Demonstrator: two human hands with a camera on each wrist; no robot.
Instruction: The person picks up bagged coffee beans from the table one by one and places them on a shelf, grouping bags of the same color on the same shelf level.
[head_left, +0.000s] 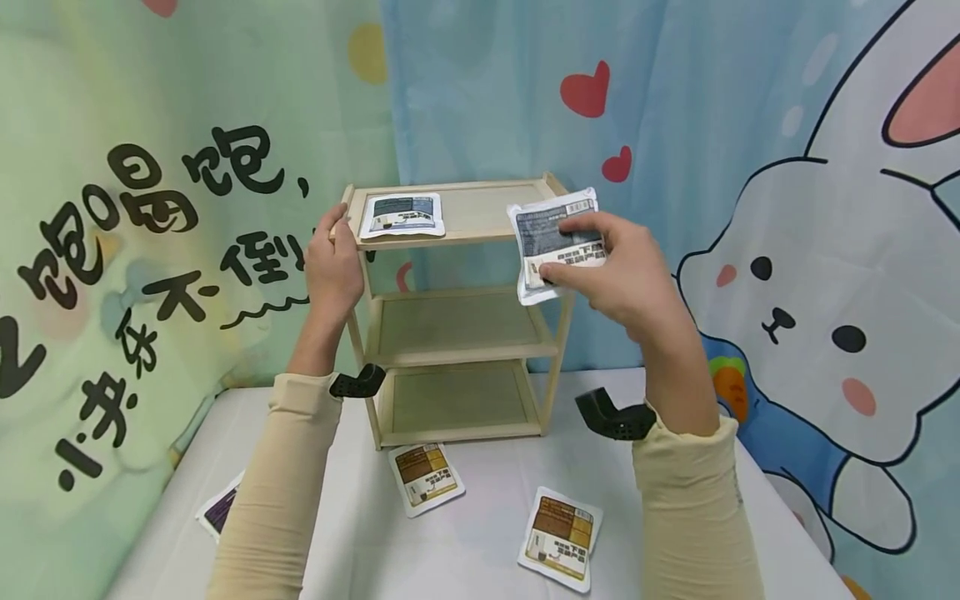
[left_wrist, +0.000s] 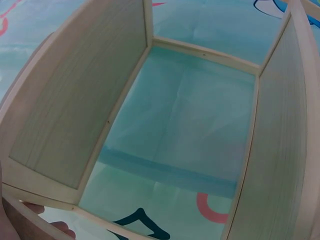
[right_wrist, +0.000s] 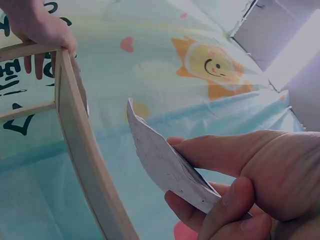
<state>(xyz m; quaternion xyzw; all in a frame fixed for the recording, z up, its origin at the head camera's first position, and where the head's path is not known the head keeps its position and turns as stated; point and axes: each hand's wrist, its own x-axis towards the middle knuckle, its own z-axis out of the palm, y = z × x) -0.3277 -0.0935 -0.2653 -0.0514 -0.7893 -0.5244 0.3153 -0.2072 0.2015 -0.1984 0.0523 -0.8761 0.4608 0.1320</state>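
A three-tier wooden shelf (head_left: 465, 325) stands on the white table. My left hand (head_left: 335, 271) grips the left end of its top tier; in the left wrist view, fingertips (left_wrist: 62, 229) curl round the wooden frame. On that tier's left side lies a flat white pouch with a blue label (head_left: 402, 215). Between thumb and fingers, my right hand (head_left: 633, 279) pinches a similar blue-labelled pouch (head_left: 542, 237), tilted up in front of the tier's right end. The right wrist view shows this held pouch (right_wrist: 160, 162) from its plain white back, apart from the shelf frame.
One brown-labelled pouch (head_left: 429, 479) lies at the shelf's front foot. Further right and nearer are overlapping brown-labelled pouches (head_left: 558, 542). A purple-labelled pouch (head_left: 220, 510) is partly hidden by my left sleeve. Printed curtains (head_left: 480, 92) hang behind the table (head_left: 480, 550).
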